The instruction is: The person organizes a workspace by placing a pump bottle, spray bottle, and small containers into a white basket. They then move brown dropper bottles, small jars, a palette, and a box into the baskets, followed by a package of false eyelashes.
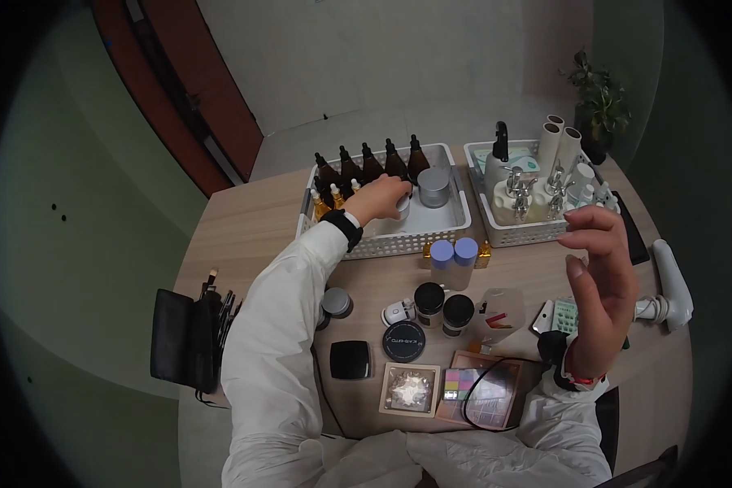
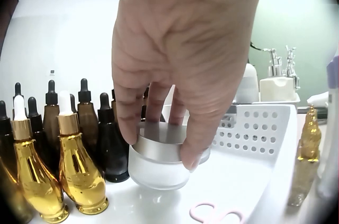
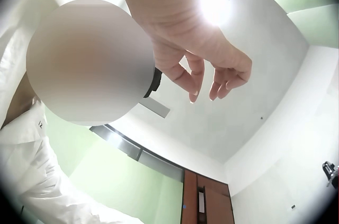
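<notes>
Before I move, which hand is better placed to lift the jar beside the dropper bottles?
Probably your left hand: its fingers grip the jar inside the white basket, while your right hand is raised, empty, away from it.

Loosely bent right grip (image 3: 185, 33), bright ceiling light (image 3: 215, 7), white clothing (image 3: 47, 171), green wall (image 3: 127, 181), brown door (image 3: 216, 205)

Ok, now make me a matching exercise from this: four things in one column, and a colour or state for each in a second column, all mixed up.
Things:
1. Left hand
2. Right hand
3. Scissors
4. Pair of tall bottles

Colours and states:
A. Raised, holding nothing
B. Purple caps
C. Gripping a jar by its silver lid
D. Pink handles

Right pairs: 1-C, 2-A, 3-D, 4-B
</notes>
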Tool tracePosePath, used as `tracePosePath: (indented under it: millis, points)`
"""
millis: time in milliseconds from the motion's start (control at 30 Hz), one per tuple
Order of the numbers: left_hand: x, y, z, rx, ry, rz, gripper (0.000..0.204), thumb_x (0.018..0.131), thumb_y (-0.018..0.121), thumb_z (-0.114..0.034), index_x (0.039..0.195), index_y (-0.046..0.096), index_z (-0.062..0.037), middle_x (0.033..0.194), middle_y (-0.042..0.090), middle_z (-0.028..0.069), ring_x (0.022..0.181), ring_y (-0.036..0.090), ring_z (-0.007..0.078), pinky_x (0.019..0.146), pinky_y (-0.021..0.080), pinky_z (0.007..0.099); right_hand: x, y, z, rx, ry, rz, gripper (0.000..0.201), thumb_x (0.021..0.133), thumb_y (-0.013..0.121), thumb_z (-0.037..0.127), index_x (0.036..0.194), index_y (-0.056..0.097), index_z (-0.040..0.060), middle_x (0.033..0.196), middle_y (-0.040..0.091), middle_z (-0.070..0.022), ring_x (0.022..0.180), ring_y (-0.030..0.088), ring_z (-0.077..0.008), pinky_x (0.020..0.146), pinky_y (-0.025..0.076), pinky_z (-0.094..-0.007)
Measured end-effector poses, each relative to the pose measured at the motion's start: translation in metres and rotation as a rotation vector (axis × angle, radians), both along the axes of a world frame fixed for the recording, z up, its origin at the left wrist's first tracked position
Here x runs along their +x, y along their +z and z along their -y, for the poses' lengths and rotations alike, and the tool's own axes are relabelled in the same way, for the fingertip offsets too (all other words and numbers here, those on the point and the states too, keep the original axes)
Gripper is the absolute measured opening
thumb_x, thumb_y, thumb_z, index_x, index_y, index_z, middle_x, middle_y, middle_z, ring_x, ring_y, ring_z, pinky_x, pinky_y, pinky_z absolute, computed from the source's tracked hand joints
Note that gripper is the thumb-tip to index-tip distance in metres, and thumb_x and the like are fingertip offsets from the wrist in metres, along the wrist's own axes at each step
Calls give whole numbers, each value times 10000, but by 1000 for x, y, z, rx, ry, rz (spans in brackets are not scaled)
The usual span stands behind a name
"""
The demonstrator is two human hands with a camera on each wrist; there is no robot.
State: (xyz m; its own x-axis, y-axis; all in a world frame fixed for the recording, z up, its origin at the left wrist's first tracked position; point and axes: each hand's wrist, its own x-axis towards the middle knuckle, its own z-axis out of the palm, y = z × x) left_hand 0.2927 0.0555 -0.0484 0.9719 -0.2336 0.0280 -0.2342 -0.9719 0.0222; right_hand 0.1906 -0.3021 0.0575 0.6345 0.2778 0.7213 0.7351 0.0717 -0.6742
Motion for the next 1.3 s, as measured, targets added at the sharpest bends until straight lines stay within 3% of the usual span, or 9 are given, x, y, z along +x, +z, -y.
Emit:
tracePosePath:
  millis: [367, 567, 667, 800, 867, 967, 1067, 1200, 1300]
  points:
    - [22, -31, -24, 209, -13, 98, 450, 571, 752, -241, 990, 626, -136, 896, 641, 58, 927, 554, 269, 794, 437, 361, 3, 2, 7, 4, -16, 32, 251, 744, 517, -32, 957, 641, 17, 1108, 531, -169, 1047, 504, -246, 919, 378, -350]
    - [20, -32, -27, 257, 6, 80, 423, 579, 738, -188, 982, 623, -126, 891, 639, 66, 912, 551, 273, 800, 441, 366, 3, 2, 5, -4, 1, 45, 264, 738, 518, -43, 963, 642, 15, 1104, 534, -166, 1034, 509, -243, 901, 395, -342]
    - [23, -36, -27, 190, 1, 66, 283, 634, 696, -104, 910, 635, -92, 874, 622, 87, 882, 571, 293, 778, 474, 385, 2, 2, 6, -4, 4, 32, 264, 738, 517, -45, 962, 643, 14, 1102, 536, -164, 1035, 509, -244, 901, 396, -343]
    - [14, -18, -18, 20, 80, -29, 402, 657, 684, -53, 1045, 581, -67, 1043, 562, 136, 954, 574, 336, 812, 489, 408, 0, 2, 6, 13, 0, -1, 252, 741, 516, -33, 955, 643, 9, 1105, 535, -161, 1044, 505, -241, 924, 379, -348]
    - [6, 8, -14, -69, 126, -120, 615, 647, 739, -75, 1208, 487, -91, 1184, 482, 148, 1033, 558, 338, 857, 482, 388, 0, 2, 6, 9, 7, -16, 248, 742, 514, -28, 951, 643, 8, 1104, 533, -159, 1049, 503, -239, 934, 371, -349]
    - [-39, 63, -7, -132, 29, 46, 376, 760, 710, -121, 1096, 567, -31, 1043, 566, 135, 918, 596, 285, 803, 500, 360, 2, 0, 5, 12, -18, 31, 239, 741, 509, -16, 949, 627, -4, 1108, 525, -163, 1072, 491, -240, 952, 352, -352]
    - [-112, 113, 6, -131, 175, -3, 334, 780, 710, -135, 1069, 581, -29, 1047, 576, 125, 880, 601, 259, 774, 502, 340, 2, -2, 4, 9, -11, 50, 246, 750, 504, -11, 972, 609, -17, 1122, 516, -179, 1079, 490, -247, 963, 343, -353]
    - [-209, 99, -22, -119, 291, 41, 374, 783, 714, -150, 1108, 562, -41, 1083, 572, 134, 905, 597, 276, 791, 496, 358, 2, -5, 5, -35, -6, 64, 241, 771, 502, -8, 992, 596, -29, 1149, 510, -184, 1103, 489, -251, 971, 335, -352]
    - [-261, 50, -55, -98, 446, 23, 461, 770, 735, -200, 1151, 528, -43, 1115, 566, 151, 953, 593, 305, 812, 489, 374, 3, -6, 3, -60, -12, 70, 237, 774, 497, -13, 989, 595, -26, 1150, 511, -176, 1102, 490, -243, 973, 332, -344]
